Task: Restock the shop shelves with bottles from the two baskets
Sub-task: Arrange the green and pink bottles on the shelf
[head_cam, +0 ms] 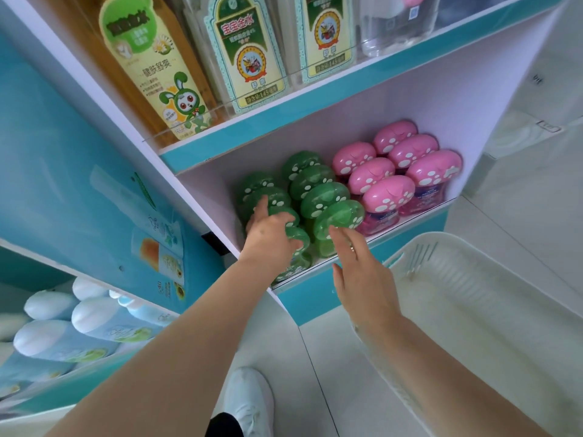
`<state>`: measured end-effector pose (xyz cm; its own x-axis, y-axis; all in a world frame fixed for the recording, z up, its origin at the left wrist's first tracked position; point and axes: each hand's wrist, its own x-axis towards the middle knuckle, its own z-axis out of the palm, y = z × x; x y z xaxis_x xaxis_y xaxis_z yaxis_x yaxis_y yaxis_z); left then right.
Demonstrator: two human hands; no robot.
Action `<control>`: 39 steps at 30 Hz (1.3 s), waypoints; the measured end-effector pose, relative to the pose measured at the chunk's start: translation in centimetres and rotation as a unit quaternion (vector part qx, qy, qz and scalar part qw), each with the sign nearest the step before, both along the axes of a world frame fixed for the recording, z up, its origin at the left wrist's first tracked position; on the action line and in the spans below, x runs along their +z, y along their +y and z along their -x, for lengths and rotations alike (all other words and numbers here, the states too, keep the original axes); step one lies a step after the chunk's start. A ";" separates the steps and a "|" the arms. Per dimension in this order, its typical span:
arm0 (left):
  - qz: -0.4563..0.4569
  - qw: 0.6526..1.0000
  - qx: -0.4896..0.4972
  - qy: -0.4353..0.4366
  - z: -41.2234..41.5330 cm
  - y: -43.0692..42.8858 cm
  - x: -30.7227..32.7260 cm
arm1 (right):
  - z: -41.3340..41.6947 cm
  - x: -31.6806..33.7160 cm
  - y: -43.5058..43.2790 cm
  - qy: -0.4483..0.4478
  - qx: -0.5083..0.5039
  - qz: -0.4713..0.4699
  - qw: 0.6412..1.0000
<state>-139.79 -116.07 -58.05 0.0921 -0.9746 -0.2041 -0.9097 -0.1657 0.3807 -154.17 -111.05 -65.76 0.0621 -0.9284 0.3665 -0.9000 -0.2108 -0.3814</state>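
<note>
Two rows of green mushroom-capped bottles (325, 197) stand on the lower shelf (318, 269), with pink mushroom-capped bottles (388, 192) beside them on the right. My left hand (268, 231) reaches into the shelf and its fingers curl over the front green bottle (296, 244) of the left row. My right hand (359, 266) hovers with straight fingers just below the front green bottle (339, 217) of the second row; its fingertips are at the cap and it holds nothing. A white basket (492, 310) sits on the floor under my right forearm; no bottles show inside.
The shelf above holds tall bottles with green labels (249, 55) behind a clear rail. A turquoise side panel (63, 184) stands left, with pale blue bottles (88, 323) on a low shelf. My white shoe (252, 402) is on the tiled floor.
</note>
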 end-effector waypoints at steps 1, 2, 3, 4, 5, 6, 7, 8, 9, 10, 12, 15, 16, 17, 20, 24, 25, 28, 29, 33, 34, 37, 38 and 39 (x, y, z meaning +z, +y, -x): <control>0.006 1.000 -0.003 -0.001 -0.1 0.1 -0.2 | 0.4 0.3 -0.2 -0.006 -0.006 0.000 1.000; 0.013 1.000 -0.005 -0.002 -0.2 0.2 -0.4 | 0.7 0.7 -0.6 -0.013 -0.008 -0.004 1.000; 0.017 1.000 -0.006 -0.002 -0.3 0.3 -0.6 | 0.9 1.1 -1.0 -0.018 -0.005 -0.012 1.000; 0.020 1.000 -0.006 -0.003 -0.3 0.3 -0.6 | 1.0 1.6 -1.5 -0.022 0.002 -0.025 0.999; 0.022 1.000 -0.007 -0.005 -0.4 0.2 -0.7 | 1.0 2.1 -2.0 -0.021 0.009 -0.039 0.999; 0.023 1.000 -0.008 -0.008 -0.4 0.2 -0.7 | 0.9 2.4 -2.4 -0.014 0.016 -0.055 0.998; 0.024 1.000 -0.009 -0.011 -0.4 0.1 -0.7 | 0.8 2.7 -2.8 -0.006 0.022 -0.073 0.997; 0.024 1.000 -0.010 -0.015 -0.4 0.1 -0.7 | 0.6 2.8 -3.1 0.001 0.026 -0.094 0.995; 0.023 1.000 -0.011 -0.017 -0.4 0.1 -0.6 | 0.4 2.8 -3.4 0.005 0.025 -0.112 0.993; 0.022 1.000 -0.011 -0.019 -0.4 0.2 -0.6 | 0.2 2.9 -3.6 0.006 0.023 -0.124 0.992; 0.023 0.999 -0.012 -0.026 -0.3 0.2 -0.5 | -0.2 2.7 -3.8 0.002 0.013 -0.130 0.991; 0.061 0.997 -0.031 -0.048 0.2 0.3 -0.7 | -0.4 2.3 -4.1 -0.003 -0.004 -0.107 0.994; 0.078 0.995 -0.042 -0.055 0.5 0.3 -0.7 | -0.3 2.3 -4.3 -0.005 -0.008 -0.099 0.995; 0.093 0.992 -0.055 -0.060 0.9 0.2 -0.6 | -0.3 2.3 -4.5 -0.011 -0.009 -0.095 0.995; 0.121 0.988 -0.080 -0.054 2.4 -0.6 -0.2 | -0.1 2.8 -4.9 -0.039 0.003 -0.088 0.995; 0.158 0.980 -0.123 -0.014 4.8 -2.6 0.7 | 1.4 3.7 -5.2 -0.097 -0.023 -0.007 0.995; 0.162 0.977 -0.137 -0.006 5.5 -3.1 1.0 | 2.2 3.8 -5.4 -0.115 -0.052 0.003 0.992; 0.153 0.975 -0.163 0.000 7.9 -4.8 1.6 | 5.1 3.6 -6.8 -0.192 -0.136 0.019 0.972; 0.143 0.975 -0.169 -0.001 8.8 -5.5 1.7 | 6.2 3.4 -7.4 -0.218 -0.154 0.001 0.964; 0.100 0.977 -0.176 -0.064 11.4 -8.9 1.5 | 8.5 2.6 -9.1 -0.278 -0.152 -0.128 0.940; 0.092 0.978 -0.171 -0.074 11.8 -9.6 1.4 | 8.6 2.4 -9.2 -0.280 -0.142 -0.140 0.939; 0.054 0.981 -0.161 -0.097 12.2 -11.2 1.0 | 8.0 2.0 -9.5 -0.301 -0.136 -0.131 0.935; 0.043 0.980 -0.169 -0.097 12.2 -11.4 0.9 | 7.8 1.9 -9.5 -0.309 -0.142 -0.125 0.932; 0.037 0.978 -0.179 -0.098 12.2 -11.6 0.7 | 7.6 1.9 -9.6 -0.316 -0.149 -0.120 0.929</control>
